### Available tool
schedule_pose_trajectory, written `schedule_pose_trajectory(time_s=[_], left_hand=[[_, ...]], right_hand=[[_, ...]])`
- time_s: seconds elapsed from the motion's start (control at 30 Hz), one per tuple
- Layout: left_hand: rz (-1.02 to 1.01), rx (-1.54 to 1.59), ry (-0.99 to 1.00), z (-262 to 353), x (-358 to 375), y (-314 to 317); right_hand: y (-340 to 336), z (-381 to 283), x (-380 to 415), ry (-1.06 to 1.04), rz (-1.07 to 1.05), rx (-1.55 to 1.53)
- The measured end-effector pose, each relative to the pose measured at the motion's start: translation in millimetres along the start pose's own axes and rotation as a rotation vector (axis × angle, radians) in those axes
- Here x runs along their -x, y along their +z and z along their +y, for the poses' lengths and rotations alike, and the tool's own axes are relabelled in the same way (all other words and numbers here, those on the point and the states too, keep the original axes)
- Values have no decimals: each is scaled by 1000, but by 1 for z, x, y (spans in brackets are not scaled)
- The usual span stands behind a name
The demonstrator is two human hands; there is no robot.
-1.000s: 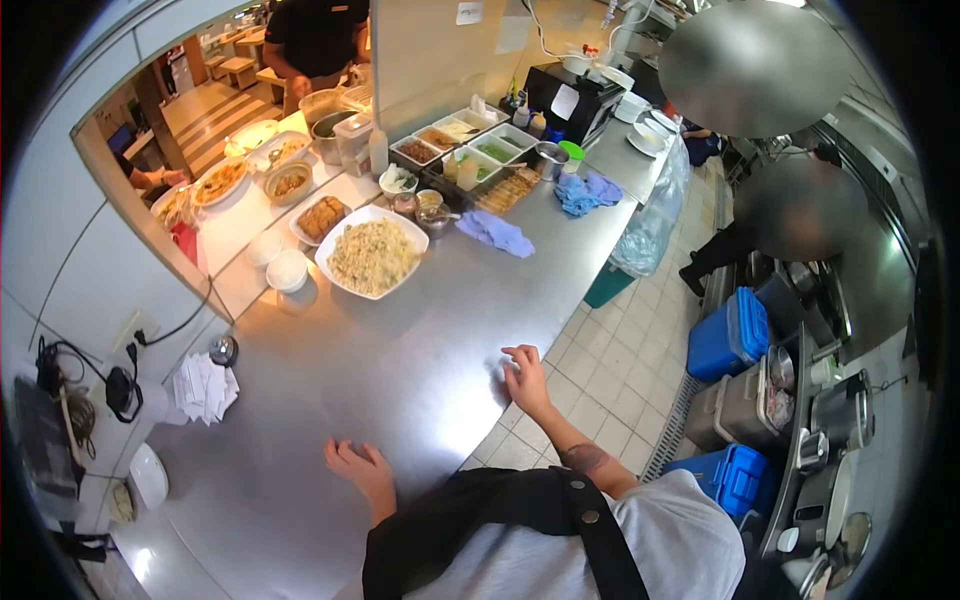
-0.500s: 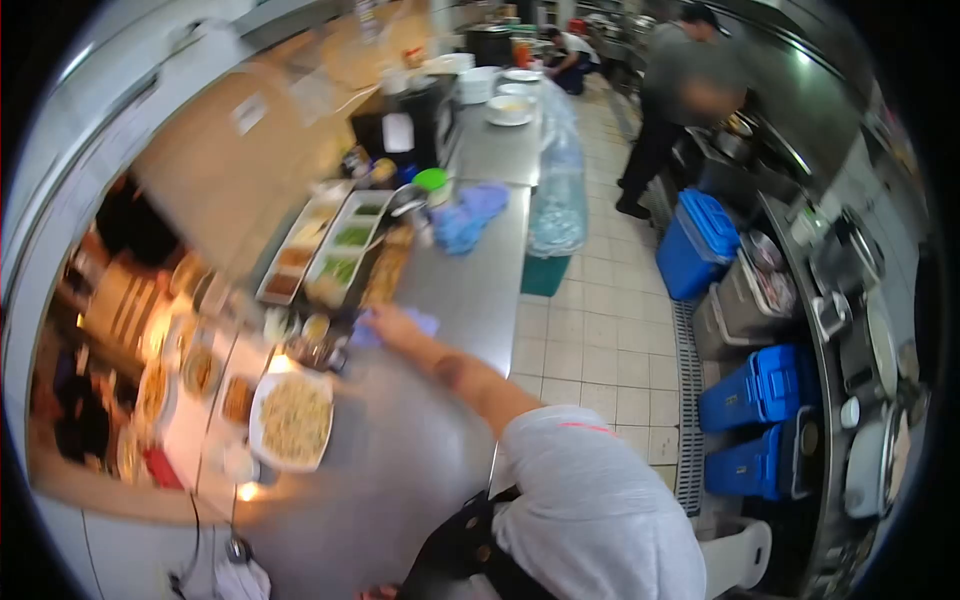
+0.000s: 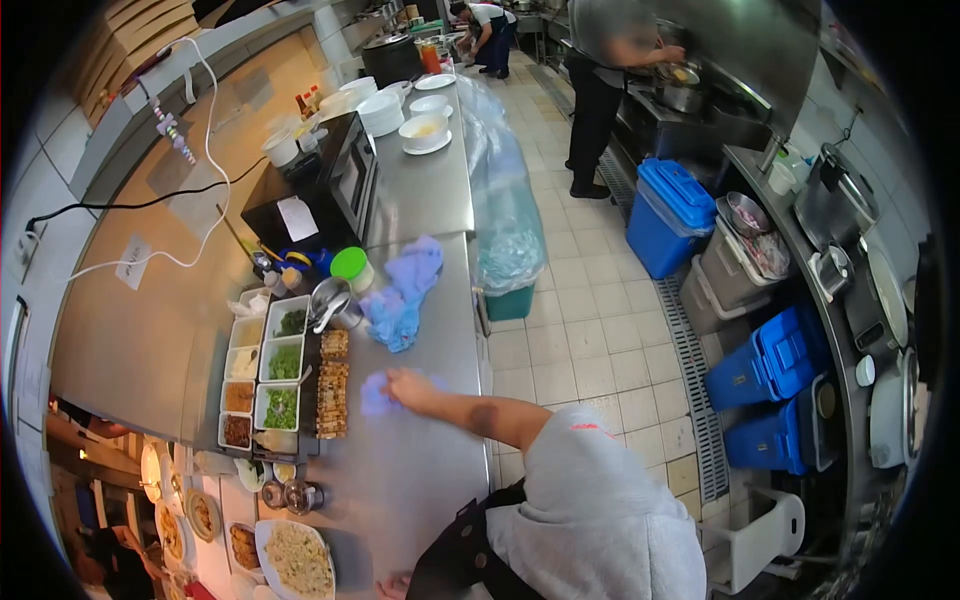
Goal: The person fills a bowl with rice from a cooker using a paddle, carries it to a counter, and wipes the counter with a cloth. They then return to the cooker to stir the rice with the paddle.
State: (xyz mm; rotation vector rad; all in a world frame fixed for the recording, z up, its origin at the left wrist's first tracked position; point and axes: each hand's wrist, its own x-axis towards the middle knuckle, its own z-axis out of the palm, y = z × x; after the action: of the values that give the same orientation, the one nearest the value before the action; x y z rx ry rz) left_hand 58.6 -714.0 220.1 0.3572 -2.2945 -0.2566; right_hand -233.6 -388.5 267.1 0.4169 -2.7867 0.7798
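Observation:
My right hand (image 3: pixel 404 386) presses a purple cloth (image 3: pixel 377 397) against the steel counter (image 3: pixel 385 480), its fingers closed over it. Just above it lies a crumpled blue and purple cloth (image 3: pixel 400 295). My left hand (image 3: pixel 393 586) is partly visible at the bottom edge, fingers resting at the counter and apparently holding nothing. Left of my right hand is a row of browned food pieces (image 3: pixel 333 385). Beyond that stand white containers of chopped greens (image 3: pixel 284 362) and other toppings. A white dish of rice-like food (image 3: pixel 298 558) sits lower left.
A metal pot with a ladle (image 3: pixel 334 304), a green-lidded tub (image 3: pixel 350 265) and a black microwave (image 3: pixel 318 190) stand farther along the counter. Stacked plates (image 3: pixel 380 115) are behind. Blue bins (image 3: pixel 672 215) line the right side. A co-worker (image 3: pixel 605 80) works at the stove; another person bends farther back.
My view has shifted, so the counter and food containers appear lower and clearer. My right hand, still on the purple cloth, now lies to the right of the browned food pieces.

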Motion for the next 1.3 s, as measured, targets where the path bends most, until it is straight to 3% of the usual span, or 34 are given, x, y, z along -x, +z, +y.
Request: schedule_pose_trajectory(time_s=[0.17, 0.33, 0.43, 0.57, 0.63, 0.7, 0.77, 0.83, 0.87, 0.9, 1.07, 1.13, 1.2, 1.3], left_hand=[[21, 5, 8, 12, -2, 26], [44, -29, -36, -6, 12, 38], [45, -58, -71, -26, 28, 42], [-80, -40, -116, 46, -6, -11], [-181, -7, -190, 54, -10, -20], [-230, 18, -224, 62, -13, -23], [-224, 13, -223, 67, -15, -27], [-224, 35, -248, 69, -16, -29], [-221, 43, -258, 70, -18, -30], [-223, 65, -262, 71, -20, -33], [-201, 185, -384, 63, -11, -28], [-169, 159, -291, 51, -4, -21], [-129, 145, -318, 58, -8, -23], [-129, 111, -295, 58, -12, -27]], right_hand=[[12, 44, -85, 272, 48, 138], [35, 40, -37, -79, 284, 6], [-10, -3, 36, -106, -143, -159], [-54, -14, 127, -532, -431, -320], [-87, 6, 147, -461, -562, -432], [-91, 61, 152, -318, -629, -203], [-128, 85, 136, 97, -687, 122], [-175, 84, 102, 70, -612, 124], [-186, 75, 86, 33, -471, 82], [-191, 62, 72, 0, -330, 32], [-199, -2, 13, -135, -75, -113], [-185, -22, -8, -147, -4, -151], [-177, -33, -17, -169, 71, -179], [-148, -29, -15, -258, -95, -101]])
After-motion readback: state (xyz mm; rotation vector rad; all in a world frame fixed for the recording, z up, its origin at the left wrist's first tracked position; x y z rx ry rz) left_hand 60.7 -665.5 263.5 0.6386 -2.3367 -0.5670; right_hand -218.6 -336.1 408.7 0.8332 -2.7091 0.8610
